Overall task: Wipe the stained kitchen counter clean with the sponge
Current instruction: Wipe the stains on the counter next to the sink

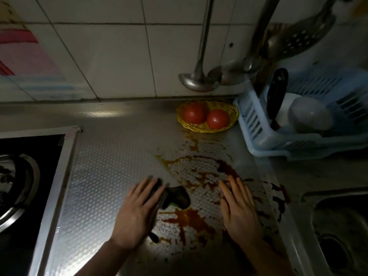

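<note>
The embossed steel counter (111,166) carries a wide red-orange sauce stain (191,218), smeared from the middle toward the right edge. A dark sponge (177,196) with a hint of green lies at the stain's left side. My left hand (135,214) rests flat over the sponge's left part, fingers stretched and pressing it down. My right hand (239,212) lies palm down on the stained area to the right, fingers spread, holding nothing. The light is dim.
A yellow basket (199,129) with two tomatoes (194,113) stands behind the stain. A blue dish rack (256,136) with a knife (276,92) sits at the back right. The sink (338,226) is at the right, the gas stove (18,182) at the left. Ladles (195,82) hang on the tiled wall.
</note>
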